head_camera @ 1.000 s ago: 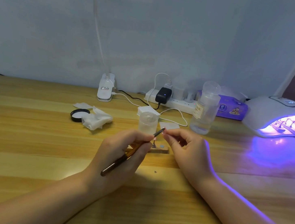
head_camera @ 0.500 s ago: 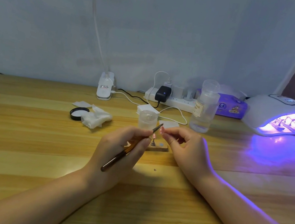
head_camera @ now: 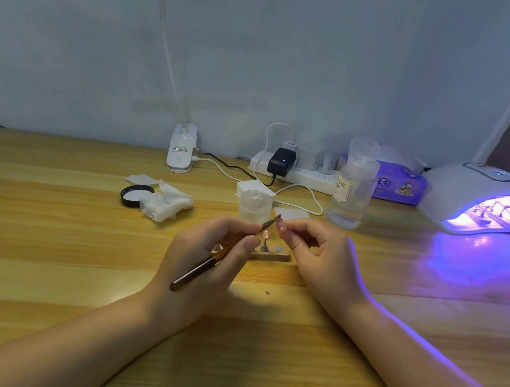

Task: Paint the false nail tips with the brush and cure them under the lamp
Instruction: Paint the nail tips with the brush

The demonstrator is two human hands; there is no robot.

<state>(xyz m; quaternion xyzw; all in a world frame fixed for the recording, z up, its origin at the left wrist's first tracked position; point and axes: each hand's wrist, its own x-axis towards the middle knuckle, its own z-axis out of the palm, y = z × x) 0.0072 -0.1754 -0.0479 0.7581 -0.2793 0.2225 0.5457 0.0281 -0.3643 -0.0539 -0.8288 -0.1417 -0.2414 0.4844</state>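
My left hand [head_camera: 204,261] grips a thin dark brush [head_camera: 200,271] like a pen, its tip touching a pink false nail tip [head_camera: 281,226]. My right hand [head_camera: 320,258] pinches that nail tip between thumb and fingers. Between my hands a small wooden holder [head_camera: 271,256] lies on the table with one pink nail tip [head_camera: 265,236] standing on a peg. At the far right the white curing lamp [head_camera: 476,191] glows violet, with several nail stands inside it.
A small clear jar [head_camera: 255,206] stands just behind my hands, its black lid [head_camera: 135,195] and crumpled wipes [head_camera: 165,202] to the left. A clear liquid bottle [head_camera: 352,187], power strip [head_camera: 296,173] with cables, purple tissue pack [head_camera: 399,184] and desk-lamp clamp [head_camera: 181,150] line the back.
Both hands stay together over the holder. The brush tip has shifted slightly along the pinched nail tip; nothing else moved.
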